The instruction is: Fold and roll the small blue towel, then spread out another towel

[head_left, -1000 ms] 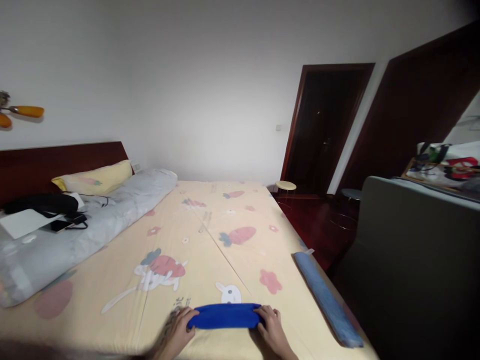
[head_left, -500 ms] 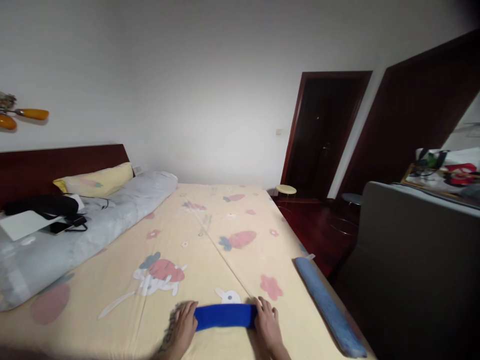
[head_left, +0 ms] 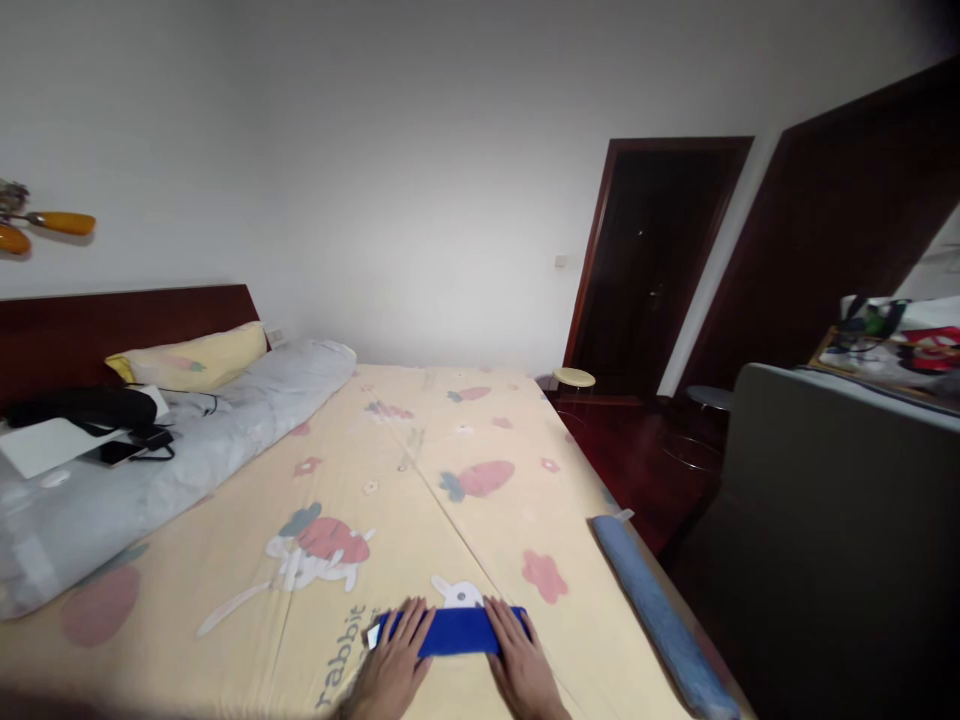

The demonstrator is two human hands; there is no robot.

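- I have the blue cloth (head_left: pixel 459 632) lying on the bed (head_left: pixel 405 430), near its front edge and just below the white rabbit print. It makes a narrow band running left to right.
- My left hand (head_left: pixel 397 660) lies palm down over the cloth's left end, fingers outstretched and pointing away from me; my right hand (head_left: pixel 523 668) lies the same way over the right end.
- The hands are apart, with a stretch of bare blue between them. Neither is closed around anything; both rest on top of the cloth.
- I judge the cloth light and soft, limp enough to sag or open out if I lift it by one end. It looks seemingly layered, though my fingers cover both ends and I can't make out the edges well.
- Nothing about it looks fragile or slick; the risk I see is skewing the layers with an uneven push.
- For a hold, I favour both ends together, thumbs under the near edge and fingers over the top, with light, even tension.
- The small white tag (head_left: pixel 373 636) sticks out past the left end, so I'd grip the fabric itself rather than that.
- The rolled denim-blue bundle (head_left: pixel 652 605) lies well apart, along the bed's right side, touched by neither hand.
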